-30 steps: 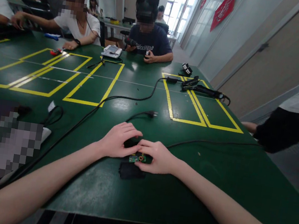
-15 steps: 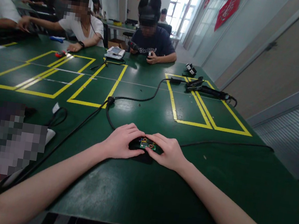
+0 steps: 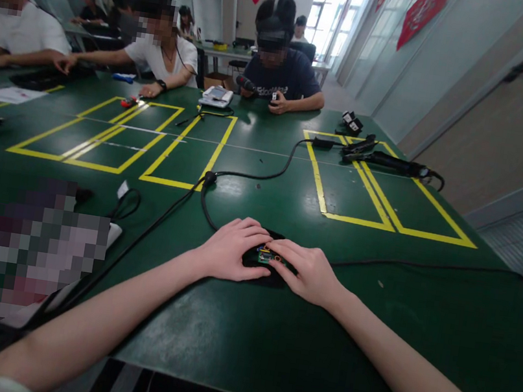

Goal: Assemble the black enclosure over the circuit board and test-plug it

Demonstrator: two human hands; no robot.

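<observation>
A small green circuit board [image 3: 265, 257] with ring-shaped copper coils lies between my hands at the near middle of the table. A flat black piece [image 3: 273, 281] shows beneath and around it; whether this is a case or a mat I cannot tell. My left hand [image 3: 236, 251] curls around the board's left side, thumb along the near edge and fingers over the far edge. From the right, my right hand [image 3: 311, 272] grips the board, fingers reaching over its top and thumb at the near side. Both hands partly hide the board.
Black cables [image 3: 159, 220] cross the green table [image 3: 201, 338]. At left lies a blurred-out flat device [image 3: 111, 232]. Yellow tape rectangles [image 3: 360, 222] mark the far half, with a black tool [image 3: 394, 163] at right. Co-workers sit opposite, one holding a dark tool [image 3: 246, 84].
The view has turned left, so everything appears farther right. My right fingers have shifted slightly over the board, covering more of its coils. Both hands stay around it.
</observation>
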